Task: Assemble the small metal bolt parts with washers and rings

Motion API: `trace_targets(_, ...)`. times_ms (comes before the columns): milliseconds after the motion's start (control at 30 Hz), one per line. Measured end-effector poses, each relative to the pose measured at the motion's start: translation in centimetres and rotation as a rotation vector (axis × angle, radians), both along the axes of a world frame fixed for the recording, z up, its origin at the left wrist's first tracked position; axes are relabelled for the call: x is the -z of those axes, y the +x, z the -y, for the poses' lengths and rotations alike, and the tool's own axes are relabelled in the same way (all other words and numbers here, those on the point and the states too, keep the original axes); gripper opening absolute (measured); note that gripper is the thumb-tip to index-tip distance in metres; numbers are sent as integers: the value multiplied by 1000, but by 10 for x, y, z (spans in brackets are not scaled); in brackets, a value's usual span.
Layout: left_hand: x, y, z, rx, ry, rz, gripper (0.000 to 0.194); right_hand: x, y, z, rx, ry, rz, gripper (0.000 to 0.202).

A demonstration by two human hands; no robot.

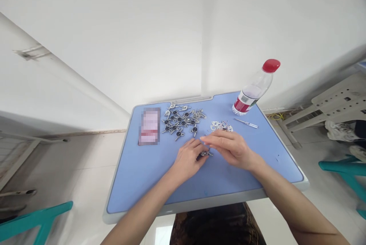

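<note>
Near the middle of the blue table, my left hand (189, 160) grips a small metal fitting (204, 153) with a dark part and a short metal stem sticking out to the right. Just beside and above it is my right hand (233, 147), its fingers drawn together and pointing left; anything between the fingertips is too small to make out. Beyond my hands lies a group of similar metal fittings with round black centres (179, 119). Flat silvery plates with holes (220, 125) are spread behind my right hand, which partly hides them.
A screwdriver (246, 123) with a clear handle lies right of the plates. Behind it stands a red-capped plastic bottle (251, 91). A blurred, phone-shaped object (150, 126) lies on the left of the blue table (137, 184). A white wall (160, 39) borders the far edge.
</note>
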State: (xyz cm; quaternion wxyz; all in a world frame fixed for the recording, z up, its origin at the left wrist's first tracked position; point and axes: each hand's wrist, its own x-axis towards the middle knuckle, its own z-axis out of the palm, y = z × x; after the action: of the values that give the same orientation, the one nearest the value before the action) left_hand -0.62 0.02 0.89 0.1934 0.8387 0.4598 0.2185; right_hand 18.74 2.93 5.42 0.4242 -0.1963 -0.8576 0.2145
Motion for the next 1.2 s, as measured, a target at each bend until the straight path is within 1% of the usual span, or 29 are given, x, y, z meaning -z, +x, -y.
trace_targets(133,-1,0,0,7,15,-10,9,9,-2,-4,173,109,-25,19)
trace_targets(200,-3,1,-1,11,5,-17,7,12,-1,-7,218,129,-9,21)
trace_targets(233,-4,1,-1,9,-2,-21,6,12,0,-8,204,114,0,25)
trace_targets(333,-5,1,-2,12,-14,-30,6,7,2,-8,75,23,-24,36)
trace_targets(400,-5,0,-2,18,-14,-21,7,4,1,-6,30,-8,-73,35)
trace_targets(500,-5,0,-2,26,-8,13,9,4,-5,-6,74,25,-108,24)
trace_targets(633,-3,0,-1,18,0,34,10,11,-12,-8,179,133,-145,9)
trace_targets(700,-2,0,-1,25,10,30,10,14,-14,-9,215,162,-139,6)
trace_targets(767,-1,-1,-2,40,20,25,10,15,-13,-10,228,171,-118,9)
trace_targets(900,0,-1,-3,50,20,24,8,14,-9,-9,161,117,-111,26)
trace_targets(967,0,-1,-3,51,16,31,8,12,-7,-8,129,70,-136,30)
trace_targets(1067,2,-2,-3,59,22,56,8,11,-8,-7,108,36,-178,29)
trace_targets(1200,7,-3,-2,60,34,102,10,9,-12,-4,81,29,-223,22)
